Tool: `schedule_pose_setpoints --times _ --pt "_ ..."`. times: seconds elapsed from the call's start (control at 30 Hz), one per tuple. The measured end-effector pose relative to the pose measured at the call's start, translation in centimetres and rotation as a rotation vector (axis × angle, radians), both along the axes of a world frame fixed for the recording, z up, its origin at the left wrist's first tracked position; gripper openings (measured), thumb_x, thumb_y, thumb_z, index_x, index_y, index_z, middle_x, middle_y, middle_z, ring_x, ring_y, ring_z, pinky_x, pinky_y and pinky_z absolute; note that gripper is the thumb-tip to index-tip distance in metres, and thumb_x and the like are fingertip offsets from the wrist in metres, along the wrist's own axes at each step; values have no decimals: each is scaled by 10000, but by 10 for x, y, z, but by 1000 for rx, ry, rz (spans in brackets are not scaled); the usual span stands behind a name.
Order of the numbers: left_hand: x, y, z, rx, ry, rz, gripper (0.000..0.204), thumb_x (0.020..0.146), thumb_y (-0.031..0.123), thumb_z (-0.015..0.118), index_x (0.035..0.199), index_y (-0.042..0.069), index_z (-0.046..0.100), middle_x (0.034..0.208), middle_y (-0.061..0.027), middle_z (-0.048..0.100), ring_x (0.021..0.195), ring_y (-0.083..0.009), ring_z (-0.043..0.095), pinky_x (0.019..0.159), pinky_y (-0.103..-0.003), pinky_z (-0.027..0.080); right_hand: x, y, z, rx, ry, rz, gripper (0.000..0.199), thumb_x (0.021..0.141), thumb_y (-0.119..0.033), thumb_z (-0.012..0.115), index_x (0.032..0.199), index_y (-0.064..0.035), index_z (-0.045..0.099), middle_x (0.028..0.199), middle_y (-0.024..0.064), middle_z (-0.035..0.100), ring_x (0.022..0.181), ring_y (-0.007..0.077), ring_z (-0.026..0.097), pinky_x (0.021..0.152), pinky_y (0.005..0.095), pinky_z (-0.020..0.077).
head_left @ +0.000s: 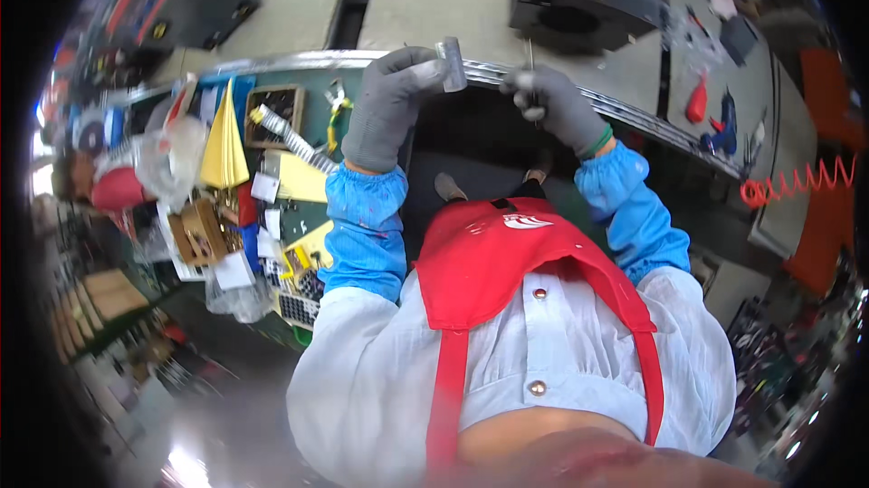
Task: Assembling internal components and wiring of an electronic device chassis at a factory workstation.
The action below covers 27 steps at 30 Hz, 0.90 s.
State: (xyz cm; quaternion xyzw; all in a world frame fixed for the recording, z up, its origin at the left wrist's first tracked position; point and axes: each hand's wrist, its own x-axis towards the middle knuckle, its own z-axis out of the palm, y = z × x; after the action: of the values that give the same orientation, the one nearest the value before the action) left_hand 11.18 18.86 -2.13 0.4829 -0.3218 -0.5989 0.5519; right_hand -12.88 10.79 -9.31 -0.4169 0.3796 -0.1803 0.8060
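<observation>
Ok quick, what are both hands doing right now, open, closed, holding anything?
Left hand: closed, holding a small grey cylindrical piece.
Right hand: closed, holding a thin rod-like item; exact kind unclear.

Can't identify the thin rod (pixel 531 53), partly hidden by the right fingers (pixel 524 86). Can't see the whole black box (pixel 588 4), cut off above, nor make out the blurred clutter (pixel 769 352), lower right.
</observation>
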Motion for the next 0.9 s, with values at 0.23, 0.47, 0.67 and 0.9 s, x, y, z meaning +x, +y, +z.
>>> schedule_pose_setpoints --times 0.23,0.47,0.67,0.9 --pt "-128 -75 -9 121 99 -268 288 833 188 686 999 -43 637 818 -44 623 725 -104 567 664 -224 449 -110 -39 40 210 -373 -104 720 945 -619 439 1202 43 562 983 78 610 657 35 441 441 136 299" --pt "-182 -112 -29 -87 39 -383 278 833 163 645 1014 -47 628 890 -72 624 788 -145 595 752 -261 481 -169 -70 16 170 -193 -232 611 944 -578 489 1143 -9 585 974 63 634 653 19 479 444 131 317" --pt "-214 -120 -46 -745 -527 -293 188 835 92 630 971 -35 650 959 -123 660 906 -230 650 786 -369 532 -209 -81 -34 464 -520 -160 545 953 -504 500 1271 -62 496 1001 68 568 743 102 477 523 189 335" --pt "-204 -70 -43 91 112 37 215 825 133 701 966 -30 691 855 -78 672 801 -154 644 702 -302 554 -178 -90 -16 322 -488 55 578 962 -412 534 1265 79 492 1076 147 591 652 87 414 454 161 287"
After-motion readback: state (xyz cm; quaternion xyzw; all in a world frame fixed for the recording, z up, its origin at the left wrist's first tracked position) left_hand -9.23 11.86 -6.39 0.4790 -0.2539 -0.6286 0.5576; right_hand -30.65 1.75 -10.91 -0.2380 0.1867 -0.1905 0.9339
